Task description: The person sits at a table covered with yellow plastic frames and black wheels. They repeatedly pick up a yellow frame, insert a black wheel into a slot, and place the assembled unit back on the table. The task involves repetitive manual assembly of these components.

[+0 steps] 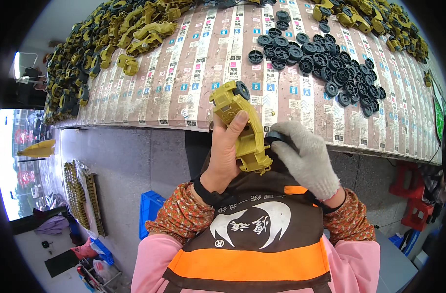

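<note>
My bare left hand (224,155) grips a yellow plastic toy car body (255,131), thumb across it, above my lap near the table's front edge. One black wheel (242,90) is on its far end. At its right side, my right hand (303,156) in a pale knitted glove pinches a black wheel (273,136) between thumb and fingers. The gloved fingers partly hide that wheel; whether it touches the body I cannot tell. Beyond my right hand, many loose black wheels (320,60) lie spread on the table (203,93).
Yellow toy car bodies, many with black wheels, are heaped along the table's left side (149,36) and at the far right (364,17). A blue crate (151,210) stands on the floor at left. Red plastic stools (414,210) stand at right.
</note>
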{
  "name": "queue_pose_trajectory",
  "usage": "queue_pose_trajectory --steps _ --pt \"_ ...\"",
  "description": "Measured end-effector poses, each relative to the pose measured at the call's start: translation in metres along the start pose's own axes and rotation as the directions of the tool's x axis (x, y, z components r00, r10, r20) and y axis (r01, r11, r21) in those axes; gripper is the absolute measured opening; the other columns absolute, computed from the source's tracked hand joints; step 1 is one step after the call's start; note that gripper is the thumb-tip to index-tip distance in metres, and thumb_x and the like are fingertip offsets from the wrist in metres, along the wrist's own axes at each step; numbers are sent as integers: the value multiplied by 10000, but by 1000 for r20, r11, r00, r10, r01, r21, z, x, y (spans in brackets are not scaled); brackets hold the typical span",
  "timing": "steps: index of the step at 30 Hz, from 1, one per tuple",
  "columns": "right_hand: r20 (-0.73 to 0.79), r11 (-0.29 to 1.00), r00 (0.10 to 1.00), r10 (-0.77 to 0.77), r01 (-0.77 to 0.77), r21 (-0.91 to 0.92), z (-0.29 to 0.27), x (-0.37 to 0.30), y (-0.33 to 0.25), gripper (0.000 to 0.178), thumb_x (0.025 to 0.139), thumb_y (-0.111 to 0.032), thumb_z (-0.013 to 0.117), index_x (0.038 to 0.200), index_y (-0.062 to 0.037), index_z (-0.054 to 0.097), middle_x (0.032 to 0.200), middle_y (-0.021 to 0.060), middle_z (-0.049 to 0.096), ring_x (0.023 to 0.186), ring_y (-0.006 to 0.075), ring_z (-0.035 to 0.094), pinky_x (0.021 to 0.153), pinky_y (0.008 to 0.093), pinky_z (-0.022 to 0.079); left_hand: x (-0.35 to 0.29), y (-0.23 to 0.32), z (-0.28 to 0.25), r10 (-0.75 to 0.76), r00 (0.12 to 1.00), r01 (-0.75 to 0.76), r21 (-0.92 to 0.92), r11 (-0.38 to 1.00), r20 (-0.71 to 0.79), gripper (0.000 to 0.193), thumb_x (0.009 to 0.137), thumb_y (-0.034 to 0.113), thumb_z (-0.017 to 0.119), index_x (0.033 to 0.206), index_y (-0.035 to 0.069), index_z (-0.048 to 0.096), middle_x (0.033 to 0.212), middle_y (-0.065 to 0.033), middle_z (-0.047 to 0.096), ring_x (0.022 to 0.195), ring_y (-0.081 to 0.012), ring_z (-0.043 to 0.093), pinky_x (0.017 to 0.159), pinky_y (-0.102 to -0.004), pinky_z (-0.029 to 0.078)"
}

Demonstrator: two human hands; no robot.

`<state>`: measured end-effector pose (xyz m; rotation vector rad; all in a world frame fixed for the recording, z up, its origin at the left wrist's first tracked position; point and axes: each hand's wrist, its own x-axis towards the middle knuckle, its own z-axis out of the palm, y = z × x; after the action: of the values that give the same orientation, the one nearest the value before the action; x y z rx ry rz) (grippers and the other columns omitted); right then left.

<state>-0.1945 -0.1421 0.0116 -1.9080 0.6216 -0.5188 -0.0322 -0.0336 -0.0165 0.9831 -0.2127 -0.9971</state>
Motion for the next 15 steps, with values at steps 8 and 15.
queue_pose_trajectory --steps 8,15 --pt "10 1000 1000 -25 25 8 16 -15 -1 349 935 -10 671 1282 15 643 1052 261 726 992 431 742 853 435 591 -2 0 3 167 985 -164 86 983 -32 455 1014 152 753 1363 100 465 1159 -47 638 989 -139 682 829 -317 614" --pt "-15 984 987 -158 156 -88 20 -23 -6 369 892 41 626 1261 16 633 963 243 716 879 440 732 743 465 593 -5 -1 6 215 975 -200 183 963 -63 647 969 38 758 1489 76 376 1274 -62 586 1117 -159 634 984 -338 552"
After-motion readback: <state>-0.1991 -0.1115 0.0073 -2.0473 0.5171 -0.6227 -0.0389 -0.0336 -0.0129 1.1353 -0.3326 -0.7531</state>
